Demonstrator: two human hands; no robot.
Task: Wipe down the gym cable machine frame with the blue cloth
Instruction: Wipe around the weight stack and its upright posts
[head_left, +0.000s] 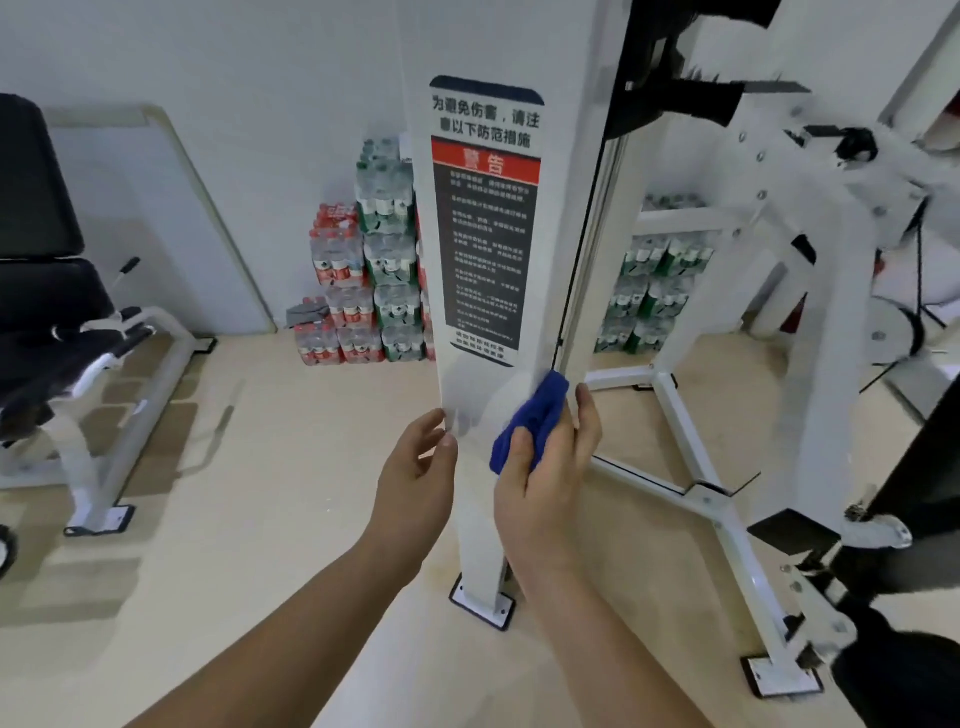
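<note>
White plaster wall (234, 62) and pale beige floor (260, 467) take up most of the picture. Just right of centre stands the white painted steel upright of the cable machine frame (563, 234). Its long axis is vertical, running from the top edge of the picture down to a bolted foot plate on the floor. A black padded exercise bench (41, 260) fills the left edge. Shrink-wrapped packs of bottled water (384, 270) are stacked against the wall behind the upright. A tall black and red warning sticker (483, 234) covers the upright's face down to about mid-height.

Below the sticker, the left hand (415, 467) has relaxed fingers and holds nothing. Its fingertips rest against the upright's left edge.

The right hand (545, 478) is the nearer one to the work. Its grip is closed round the folded blue microfibre cloth (532, 415), with the thumb over the fold and the fingers behind. The cloth sticks up out of the fist and is pressed to the upright's right front corner, just under the sticker.

The face above the cloth is mostly sticker, and bare painted metal runs down to the foot. A stroke along the vertical axis therefore looks like the natural move, probably downward. The task appears to be partway through at best.
</note>
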